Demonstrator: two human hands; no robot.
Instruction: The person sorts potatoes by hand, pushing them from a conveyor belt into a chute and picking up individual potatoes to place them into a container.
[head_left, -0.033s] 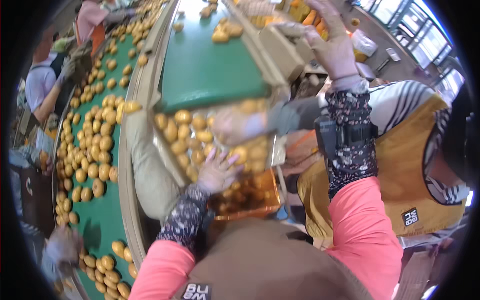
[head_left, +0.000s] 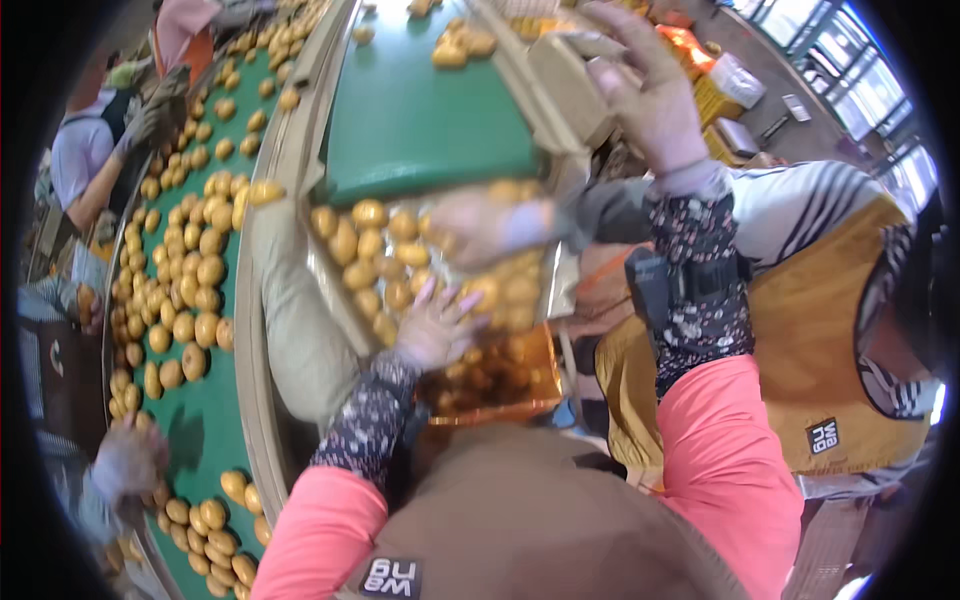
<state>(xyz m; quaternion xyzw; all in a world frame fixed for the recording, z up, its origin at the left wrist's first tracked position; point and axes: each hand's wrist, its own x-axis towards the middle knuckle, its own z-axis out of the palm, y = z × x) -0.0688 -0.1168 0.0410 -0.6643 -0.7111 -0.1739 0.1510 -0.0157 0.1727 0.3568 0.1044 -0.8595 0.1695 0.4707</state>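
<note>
My left hand (head_left: 437, 325) rests with spread fingers on the near side of a tray of potatoes (head_left: 412, 255), touching several of them. Raised at the upper right is my right hand (head_left: 660, 110), fingers apart and nothing visible in it, beside the tan padded side (head_left: 565, 85) of the middle conveyor. Into the same tray reaches a co-worker's hand (head_left: 475, 228), blurred by motion, from the right. Below my left hand stands an orange crate (head_left: 545, 375) holding more potatoes.
A green belt (head_left: 340, 125) slopes toward the tray, with a few potatoes far up. On the left runs another green conveyor (head_left: 215, 400) carrying many potatoes, with co-workers along it. A person in a mustard apron (head_left: 790, 330) sits close at my right. Yellow crates (head_left: 715, 100) stand beyond.
The view has shifted slightly. My right hand has come a little lower and left, still raised. My left hand stays over the potatoes, while the co-worker's hand remains in the tray.
</note>
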